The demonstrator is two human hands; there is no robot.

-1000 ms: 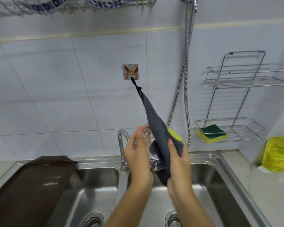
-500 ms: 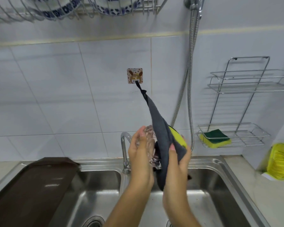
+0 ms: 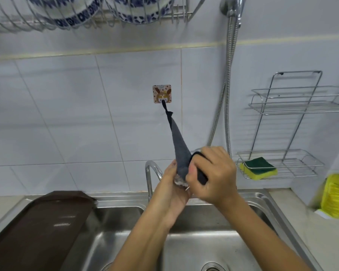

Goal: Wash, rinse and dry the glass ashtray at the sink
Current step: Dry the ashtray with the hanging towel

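My left hand (image 3: 171,189) cups the glass ashtray (image 3: 179,180) above the double steel sink (image 3: 125,231); only a sliver of clear glass shows between my hands. A dark grey towel (image 3: 177,145) hangs stretched from a square wall hook (image 3: 161,94) down into the ashtray. My right hand (image 3: 213,177) is closed on the towel's lower end and presses it against the glass from the right. Most of the ashtray is hidden by both hands and the cloth.
A chrome tap (image 3: 151,173) rises just left of my hands. A brown tray (image 3: 37,227) covers the left basin. A wire shelf (image 3: 280,165) holds a green-yellow sponge (image 3: 259,168). A shower hose (image 3: 228,94) hangs behind, a yellow packet (image 3: 337,196) stands right, and a dish rack (image 3: 86,14) hangs overhead.
My right hand has rolled over the top of the ashtray with the towel, now covering it. The view has tilted up slightly, and both hands sit a little higher.
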